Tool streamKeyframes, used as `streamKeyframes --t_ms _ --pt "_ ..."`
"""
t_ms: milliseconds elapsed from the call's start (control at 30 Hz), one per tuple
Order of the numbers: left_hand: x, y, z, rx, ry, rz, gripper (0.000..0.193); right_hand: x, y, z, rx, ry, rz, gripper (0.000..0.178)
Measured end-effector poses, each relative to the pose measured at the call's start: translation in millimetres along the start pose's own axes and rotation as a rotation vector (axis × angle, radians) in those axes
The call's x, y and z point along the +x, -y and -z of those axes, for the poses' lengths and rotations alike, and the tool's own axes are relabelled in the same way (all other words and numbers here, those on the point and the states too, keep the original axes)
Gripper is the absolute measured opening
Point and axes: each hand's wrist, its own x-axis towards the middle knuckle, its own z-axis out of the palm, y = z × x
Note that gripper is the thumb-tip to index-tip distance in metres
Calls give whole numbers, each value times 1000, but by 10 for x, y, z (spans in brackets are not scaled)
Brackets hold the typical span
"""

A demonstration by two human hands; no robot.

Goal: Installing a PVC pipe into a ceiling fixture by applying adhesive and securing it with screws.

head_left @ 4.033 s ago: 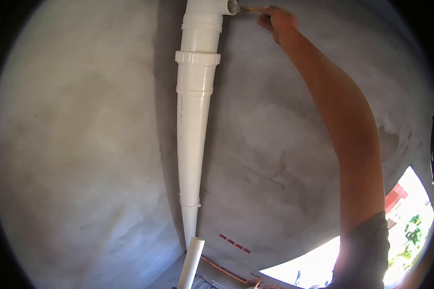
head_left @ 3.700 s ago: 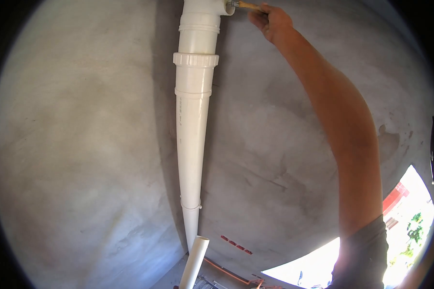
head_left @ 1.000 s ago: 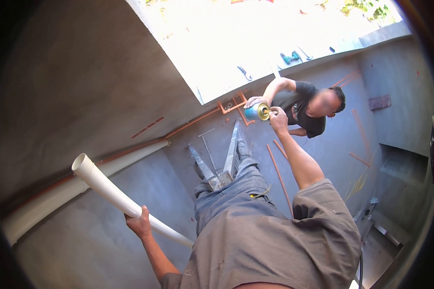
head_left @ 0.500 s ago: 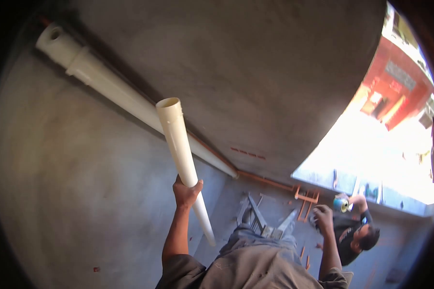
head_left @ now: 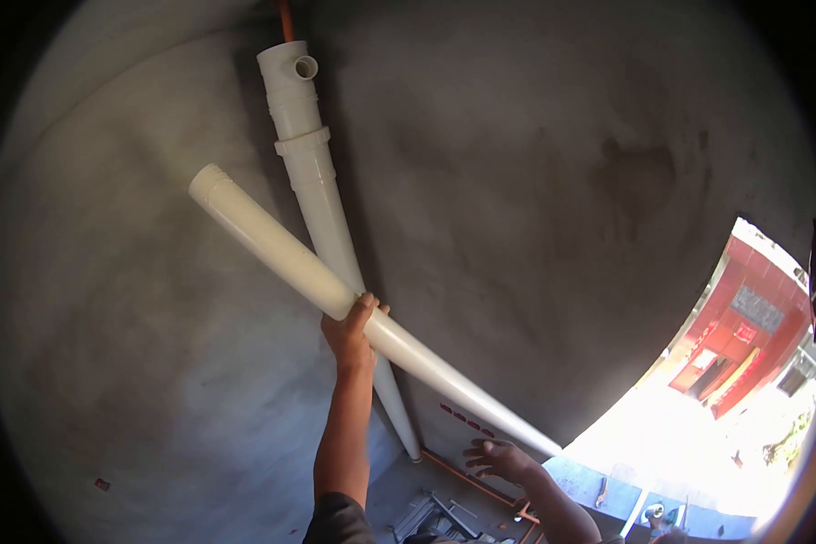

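My left hand (head_left: 350, 334) is wrapped round the middle of a long cream plastic pipe (head_left: 276, 252). The pipe slants from the upper left down to the lower right, one end near the window opening. Below the pipe's lower stretch, my right hand (head_left: 499, 458) is apart from it, fingers spread, holding nothing. Behind the held pipe stands a fixed white drainpipe (head_left: 301, 163) in the wall corner. Its top fitting (head_left: 288, 80) has a small round side outlet. The held pipe crosses in front of the drainpipe.
A thin orange pipe (head_left: 286, 20) rises above the drainpipe; another orange pipe (head_left: 467, 476) runs low along the wall. A metal stepladder (head_left: 437, 515) shows at the bottom. The bright window opening (head_left: 662, 453) has tools on its sill (head_left: 626, 497). Several small red slots (head_left: 467, 419) mark the wall.
The view has tilted up toward the drainpipe's top. My left hand has swung the pipe from steep to slanting the other way. My right hand has opened. The co-worker has mostly left the view.
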Motion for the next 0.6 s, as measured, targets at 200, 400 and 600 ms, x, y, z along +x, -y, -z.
streamKeyframes --t_ms 200,400,600 --pt "268 -57 -588 -210 70 105 36 -139 516 -60 640 78 630 77" --pt "590 -104 -946 -342 204 232 37 -288 1064 -103 700 -62 1038 57" --pt "776 100 -1860 -511 447 282 51 -1166 2037 487 429 -627 1444 49"
